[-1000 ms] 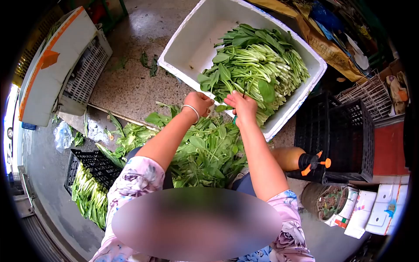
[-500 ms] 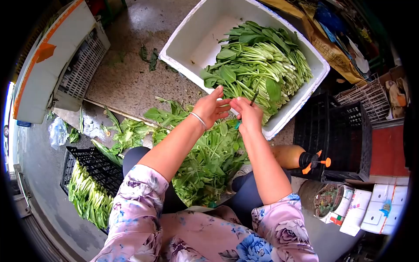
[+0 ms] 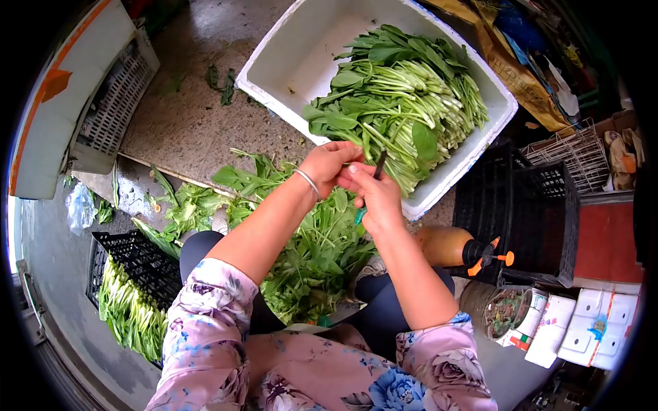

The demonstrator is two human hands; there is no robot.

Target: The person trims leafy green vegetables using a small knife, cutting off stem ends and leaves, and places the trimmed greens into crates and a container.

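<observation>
My right hand is closed round a small knife, its dark blade pointing up and a bit of green handle showing below. My left hand meets it fingertip to fingertip, with its fingers pinched together; what they hold, if anything, is too small to name. Just beyond both hands, a white foam box holds a heap of leafy green stalks. Under my forearms a pile of loose greens lies on the ground between my feet.
On the left, a black crate has trimmed greens beside it. Right of me are an orange-brown bottle, black crates, a bucket and white boxes. A white perforated crate stands at the upper left.
My left hand has gone from spread fingers to a pinch against my right hand. The knife blade now points more upright. The whole view has shifted slightly.
</observation>
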